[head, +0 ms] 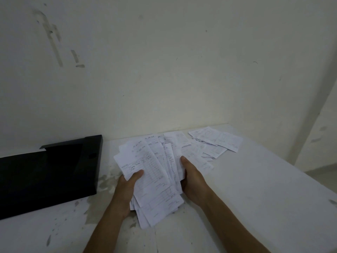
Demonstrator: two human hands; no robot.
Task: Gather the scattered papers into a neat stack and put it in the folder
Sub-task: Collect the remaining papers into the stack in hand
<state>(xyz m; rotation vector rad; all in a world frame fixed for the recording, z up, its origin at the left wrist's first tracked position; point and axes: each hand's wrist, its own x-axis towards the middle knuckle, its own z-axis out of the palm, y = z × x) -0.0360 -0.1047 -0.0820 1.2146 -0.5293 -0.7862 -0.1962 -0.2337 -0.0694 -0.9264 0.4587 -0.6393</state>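
Observation:
A fanned, uneven bundle of white printed papers (155, 172) is held above the table between both hands. My left hand (125, 189) grips its left edge, thumb on top. My right hand (191, 178) grips its right edge, thumb on top. More loose papers (217, 141) lie scattered on the table behind and to the right, near the wall. A black folder (49, 172) lies flat on the table at the left, apart from the bundle.
The white table (255, 198) is stained with grey marks near the front and middle. A marked white wall rises right behind it. The table's right edge runs diagonally, with floor beyond it.

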